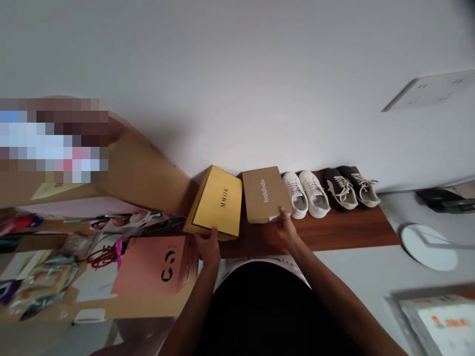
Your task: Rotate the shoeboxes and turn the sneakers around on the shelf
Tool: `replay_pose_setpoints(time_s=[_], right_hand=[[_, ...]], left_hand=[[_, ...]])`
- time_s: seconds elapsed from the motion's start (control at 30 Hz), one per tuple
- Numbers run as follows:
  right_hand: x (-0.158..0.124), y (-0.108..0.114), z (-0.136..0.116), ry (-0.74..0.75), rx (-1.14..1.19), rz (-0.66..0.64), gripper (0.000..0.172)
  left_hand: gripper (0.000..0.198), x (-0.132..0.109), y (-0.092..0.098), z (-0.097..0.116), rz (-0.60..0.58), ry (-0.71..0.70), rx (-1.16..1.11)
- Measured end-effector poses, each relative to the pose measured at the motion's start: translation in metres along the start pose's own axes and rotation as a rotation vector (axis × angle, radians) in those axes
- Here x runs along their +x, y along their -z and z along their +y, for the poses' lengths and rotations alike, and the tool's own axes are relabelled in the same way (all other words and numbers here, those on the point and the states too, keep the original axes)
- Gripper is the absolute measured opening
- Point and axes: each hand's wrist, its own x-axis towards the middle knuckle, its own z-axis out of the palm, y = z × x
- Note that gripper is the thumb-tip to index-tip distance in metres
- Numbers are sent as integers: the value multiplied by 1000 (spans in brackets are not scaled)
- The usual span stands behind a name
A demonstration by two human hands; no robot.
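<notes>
A yellow box (pixel 218 200) lettered MMOK sits tilted at the left end of the dark wooden board (pixel 349 231). My left hand (pixel 209 245) grips its front edge, thumb on top. To its right lies a brown box (pixel 265 193) lettered balabala, held at its front right corner by my right hand (pixel 285 226). White shoes (pixel 307 195) stand side by side just right of the brown box. Black shoes (pixel 349 188) with pale laces are further right, toes to the wall. The undersides of both boxes are hidden.
Left of the board, a pink box (pixel 154 264) stands on a cluttered desk (pixel 129 307) with plastic bags and a red cord. A round white object (pixel 428 247) is at the right, below a wall socket panel (pixel 430 90). A white package (pixel 441 321) lies lower right.
</notes>
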Motion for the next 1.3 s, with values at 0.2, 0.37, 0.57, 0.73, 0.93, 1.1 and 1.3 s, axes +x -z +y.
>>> replay_pose_setpoints(time_s=[0.2, 0.37, 0.57, 0.73, 0.93, 1.1, 1.3], right_hand=[[-34, -15, 0, 542, -361, 238, 87], [-35, -27, 22, 943, -1049, -168, 28], [-31, -38, 26, 816, -1677, -429, 30], [-42, -44, 21, 629, -1722, -475, 40], [-49, 16, -19, 547, -1539, -473, 42], [-2, 88, -85, 346, -1563, 15, 57], [70, 105, -125, 115, -1575, -12, 35]], left_hand=[[19, -1, 10, -29, -249, -525, 572], [32, 22, 13, -50, -565, -816, 1064], [50, 24, -1, -56, -835, -865, 1332], [46, 2, -9, -38, -829, -684, 1422], [47, -34, -19, 1, -892, -401, 1360], [50, -118, -138, 18, -1144, -409, 631], [26, -186, -292, 21, -931, -209, 643]])
